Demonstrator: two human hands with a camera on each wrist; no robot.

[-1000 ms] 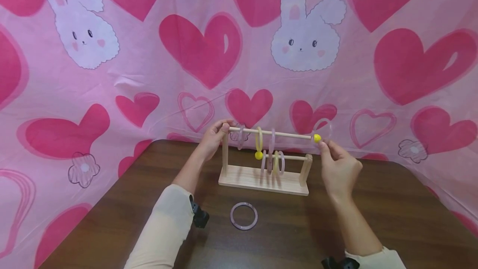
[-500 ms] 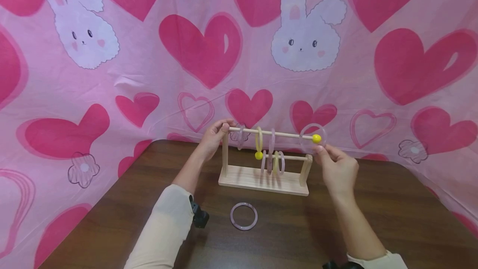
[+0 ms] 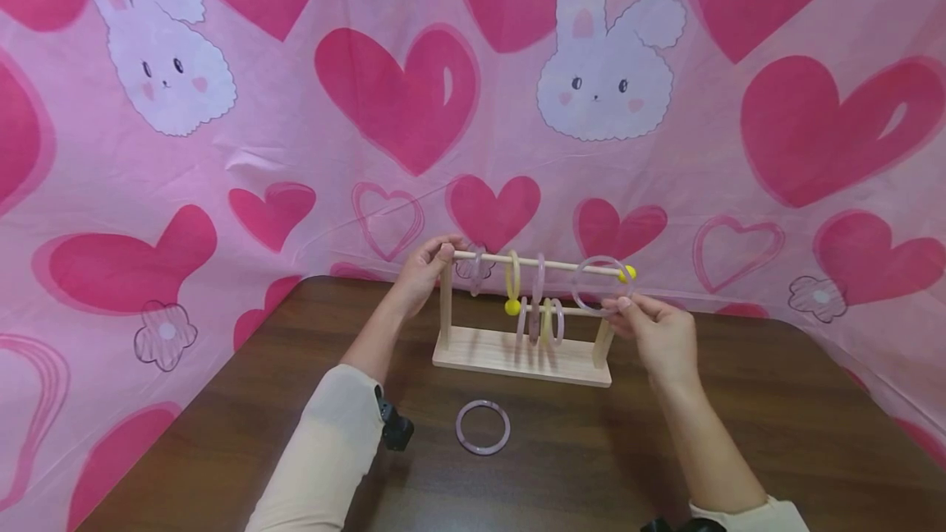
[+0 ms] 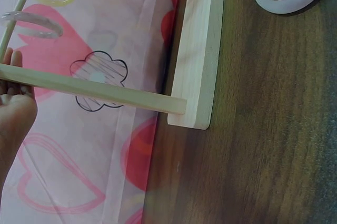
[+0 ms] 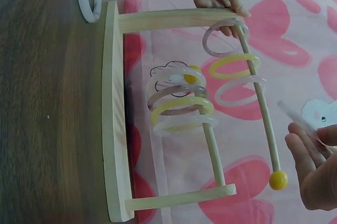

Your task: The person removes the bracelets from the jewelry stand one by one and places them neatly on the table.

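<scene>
Bangle [image 3: 575, 283] pinched in right hand [image 3: 663, 339]; now shifted past yellow knob [image 3: 626, 273] of rod [image 3: 560, 267], toward left hand [image 3: 424, 271] gripping rack upright [image 3: 446, 306]. Apparently beside rod, not around it: threading incomplete.

Tabletop bangle [image 4: 284, 6] partly outside wrist views

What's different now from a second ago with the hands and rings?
The right hand moved left and slightly down, bringing the pinched ring from mostly right of the upper yellow ball to mostly left of it. The ring is beside the upper rod, not around it. Nothing was let go. The left hand still holds the wooden rack; the loose ring and hanging rings stayed put.
</scene>
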